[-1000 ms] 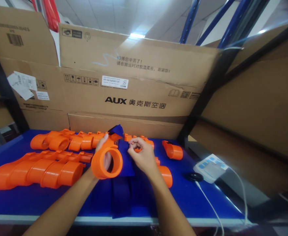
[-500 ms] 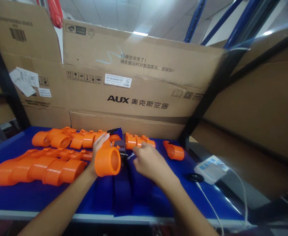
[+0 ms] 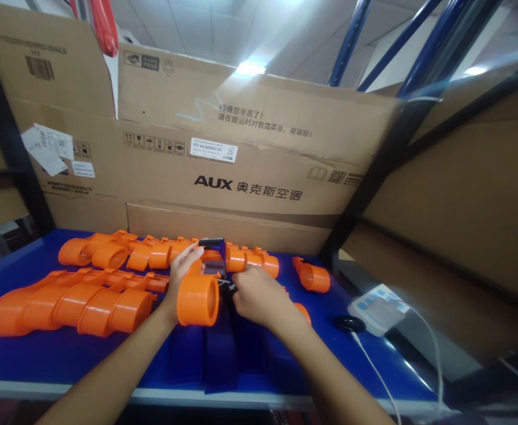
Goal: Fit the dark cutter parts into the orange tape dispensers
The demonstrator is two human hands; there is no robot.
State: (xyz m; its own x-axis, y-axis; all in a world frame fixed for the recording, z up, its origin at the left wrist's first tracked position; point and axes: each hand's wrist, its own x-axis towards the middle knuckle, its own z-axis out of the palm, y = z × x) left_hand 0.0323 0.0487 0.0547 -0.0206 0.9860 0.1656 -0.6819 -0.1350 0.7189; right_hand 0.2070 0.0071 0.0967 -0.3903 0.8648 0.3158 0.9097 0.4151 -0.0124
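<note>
My left hand (image 3: 184, 270) is closed on an orange plastic part (image 3: 192, 301) with a wide open ring at its near end. A dark blue and black piece (image 3: 212, 243) sits at the upper end of that part. My right hand (image 3: 259, 295) is curled just right of it, near a small black object with a shiny metal end (image 3: 226, 285). The fingers hide most of this object, and its kind cannot be made out. Dark blue flat strips (image 3: 220, 354) lie on the table below both hands.
Rows of orange ringed parts (image 3: 68, 301) cover the left of the blue table (image 3: 121, 369), with several more behind. One orange part (image 3: 314, 277) lies at the right. A white device (image 3: 378, 310), a black round object (image 3: 351, 323) and cables are beyond it. Cardboard (image 3: 250, 159) walls the back.
My left hand has lowered the orange part slightly and turned its blue end. My right hand has moved left and a little down, closer to the part. An orange piece now shows behind my right forearm.
</note>
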